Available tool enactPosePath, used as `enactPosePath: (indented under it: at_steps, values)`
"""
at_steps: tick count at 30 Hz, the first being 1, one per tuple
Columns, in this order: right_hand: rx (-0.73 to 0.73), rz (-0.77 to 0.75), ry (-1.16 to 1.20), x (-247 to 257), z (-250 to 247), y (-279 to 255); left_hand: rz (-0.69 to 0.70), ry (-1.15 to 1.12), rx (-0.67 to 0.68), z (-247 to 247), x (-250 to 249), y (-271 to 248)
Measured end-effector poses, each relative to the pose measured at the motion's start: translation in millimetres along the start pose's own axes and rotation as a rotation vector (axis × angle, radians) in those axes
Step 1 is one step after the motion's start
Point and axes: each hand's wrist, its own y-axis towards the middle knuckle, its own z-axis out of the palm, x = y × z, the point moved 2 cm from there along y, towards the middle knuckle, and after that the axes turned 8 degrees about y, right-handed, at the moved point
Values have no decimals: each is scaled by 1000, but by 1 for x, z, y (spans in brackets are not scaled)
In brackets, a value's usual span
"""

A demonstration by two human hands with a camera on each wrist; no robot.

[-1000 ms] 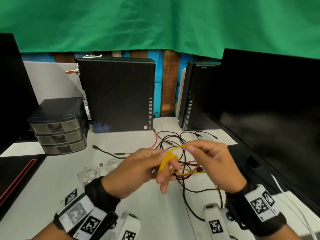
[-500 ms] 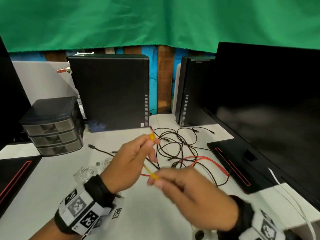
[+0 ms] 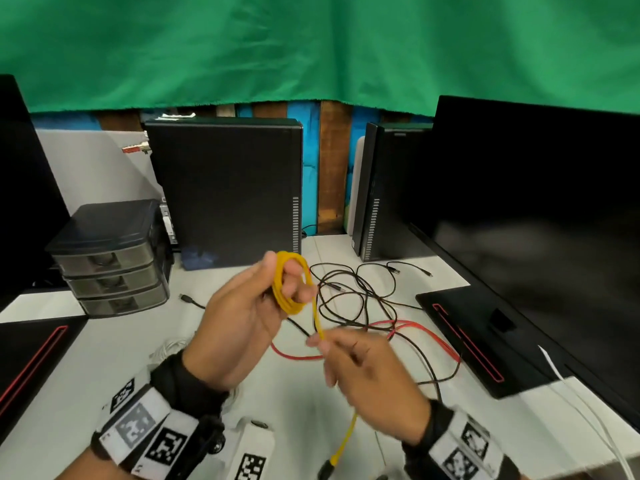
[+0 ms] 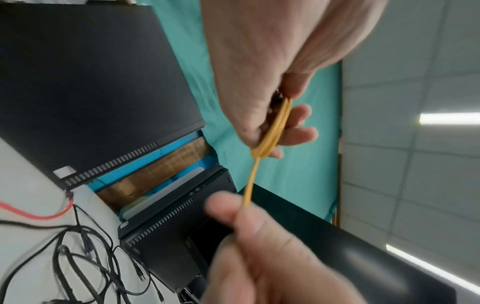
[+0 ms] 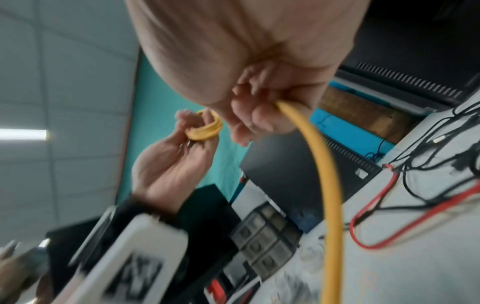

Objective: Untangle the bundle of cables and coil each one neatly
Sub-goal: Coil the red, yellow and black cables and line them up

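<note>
Clearly the coiling step is in hand. From the head view, the left hand [image 3: 239, 317] holds a small coil of the yellow cable [image 3: 290, 287] raised above the worktop [image 3: 86, 362], its loops wound round curled fingers [image 3: 294, 271]. One strand runs down and to the right to the right hand [image 3: 367, 368], which pinches it between thumb and fingertips; the free tail hangs out below that hand to a plug near the near edge. Beyond the hands, the black cables [image 3: 349, 292] and a red cable [image 3: 415, 327] lie loosely tangled on the worktop, so most of the task looks undone. A white cable [image 3: 169, 348] lies at the left, partly hidden by the left wrist.

From the left wrist view, the coil is several thin, smooth yellow turns lying flat together, clamped by the thumb against the curled fingers, with a taut strand leading to the blurred right hand.

From the right wrist view, the cable leaves the right pinch and bends downward, round and fairly stiff.

Next, I judge, the right hand should carry the strand up and over the left fingers, letting slack slide through the pinch so the turn lies flat.
</note>
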Motion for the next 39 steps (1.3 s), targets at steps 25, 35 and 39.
enactPosePath:
  at_steps: [25, 35, 39]
  values:
    - [-163, -230, 151, 47, -13, -2, -140, 268, 337, 13, 25, -12]
    - [29, -208, 93, 58, -31, -2, 105, 503, 343, 15, 20, -14]
    - [90, -125, 2, 56, -30, -1, -21, 440, 303, 6, 24, -9]
